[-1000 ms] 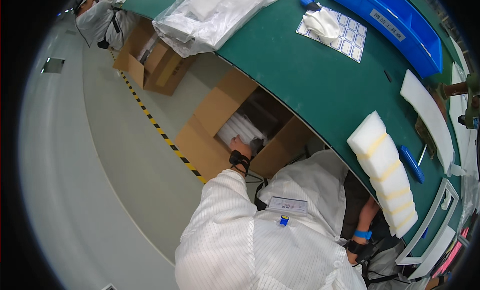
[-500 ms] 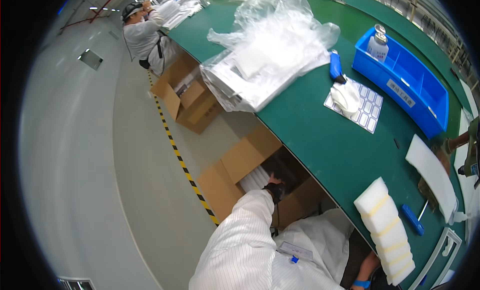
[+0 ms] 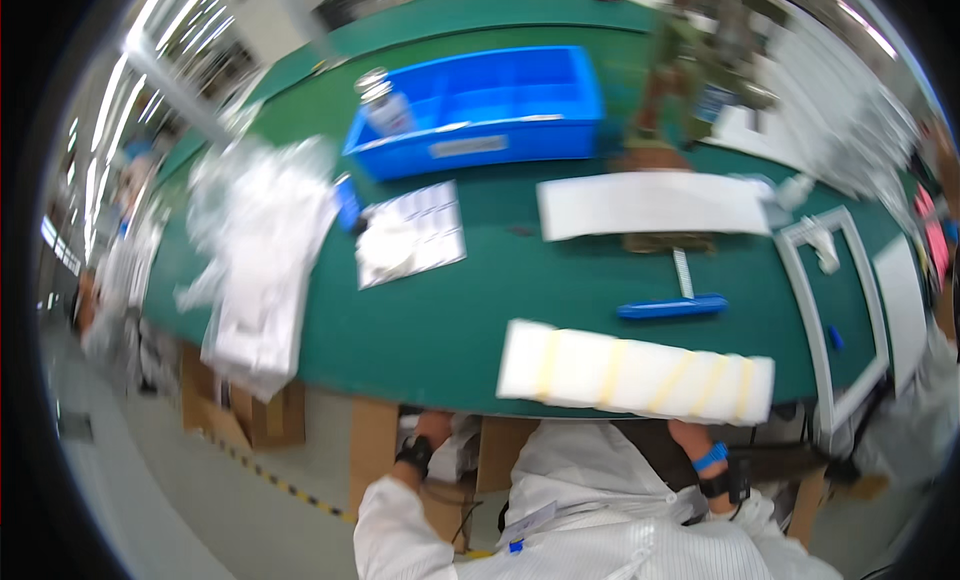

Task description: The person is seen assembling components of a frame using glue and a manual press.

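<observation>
My left hand [image 3: 434, 427] reaches down past the table's front edge into an open cardboard box [image 3: 373, 445] with white material in it; its fingers are hidden. My right hand [image 3: 688, 435] is at the front edge, just below a long white foam block [image 3: 635, 373] marked with yellow bands. The table edge and block cover its fingers, so I cannot tell whether it touches or holds anything. A blue T-shaped handle [image 3: 672, 307] lies beyond the block, and past it a white curved panel [image 3: 650, 206] rests on a green metal fixture [image 3: 665, 105].
A blue divided bin [image 3: 480, 140] holds a bottle [image 3: 385, 105]. Left of centre lie a label sheet [image 3: 440, 220], a white cloth [image 3: 388, 248] and a clear-plastic-wrapped stack [image 3: 255, 280]. A white frame [image 3: 822, 355] lies at right. Another cardboard box [image 3: 275, 415] stands below left.
My view has swung right and up toward the table, blurring the picture. The left hand remains at the box; my right forearm now shows more fully at the table edge.
</observation>
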`<state>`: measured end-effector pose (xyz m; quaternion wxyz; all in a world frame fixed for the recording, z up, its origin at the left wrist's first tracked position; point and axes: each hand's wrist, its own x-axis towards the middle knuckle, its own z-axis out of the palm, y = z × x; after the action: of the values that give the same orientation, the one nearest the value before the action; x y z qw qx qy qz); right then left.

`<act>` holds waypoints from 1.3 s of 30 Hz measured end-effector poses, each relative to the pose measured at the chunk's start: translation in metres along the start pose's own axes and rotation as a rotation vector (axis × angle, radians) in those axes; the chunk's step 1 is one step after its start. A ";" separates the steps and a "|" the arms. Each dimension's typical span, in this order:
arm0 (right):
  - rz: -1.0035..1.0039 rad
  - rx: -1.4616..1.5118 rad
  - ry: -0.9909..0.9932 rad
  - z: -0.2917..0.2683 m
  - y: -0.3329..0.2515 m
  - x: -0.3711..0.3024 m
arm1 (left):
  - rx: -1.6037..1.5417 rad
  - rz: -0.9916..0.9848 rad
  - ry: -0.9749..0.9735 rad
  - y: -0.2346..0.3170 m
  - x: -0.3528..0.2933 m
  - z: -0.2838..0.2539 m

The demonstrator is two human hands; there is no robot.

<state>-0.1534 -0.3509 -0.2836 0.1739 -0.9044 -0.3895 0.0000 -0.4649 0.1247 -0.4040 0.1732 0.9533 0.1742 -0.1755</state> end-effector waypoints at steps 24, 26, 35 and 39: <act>-0.608 0.170 0.395 -0.249 -0.099 0.043 | -0.513 -0.221 0.535 0.176 -0.293 -0.369; -0.499 0.079 0.230 -0.269 -0.094 0.065 | -0.615 -0.147 0.610 0.175 -0.315 -0.379; -0.503 0.039 0.144 -0.289 -0.038 0.067 | -1.286 0.684 0.807 0.200 -0.301 -0.431; -0.491 0.398 0.194 -0.290 -0.065 0.067 | -1.413 0.829 0.805 0.218 -0.268 -0.437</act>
<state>-0.1135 -0.3537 0.0179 0.3783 -0.7274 -0.5701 -0.0519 -0.4946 0.0308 0.1442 0.6922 0.6007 -0.0680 0.3943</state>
